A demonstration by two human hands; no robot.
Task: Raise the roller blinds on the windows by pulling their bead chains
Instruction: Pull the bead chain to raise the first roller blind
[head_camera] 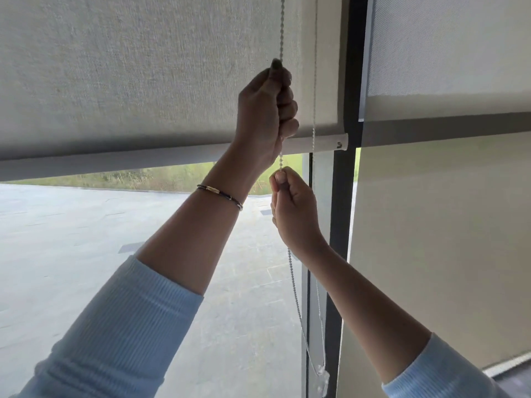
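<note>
A grey roller blind [129, 76] covers the top of the left window, its white bottom bar [143, 160] partway up the glass. A white bead chain [282, 27] hangs in front of its right side. My left hand [265, 110] is raised and closed in a fist around the chain's front strand. Just below it, my right hand [293, 208] pinches the same strand between thumb and fingers. The chain loops down to a clear tensioner [321, 374] near the frame. A second blind [448, 47] hangs on the right window.
A dark vertical window frame [342, 225] stands between the two windows. A lower beige blind [442, 239] covers the right window down to its bottom bar [508, 364]. Through the left glass I see a paved area and greenery.
</note>
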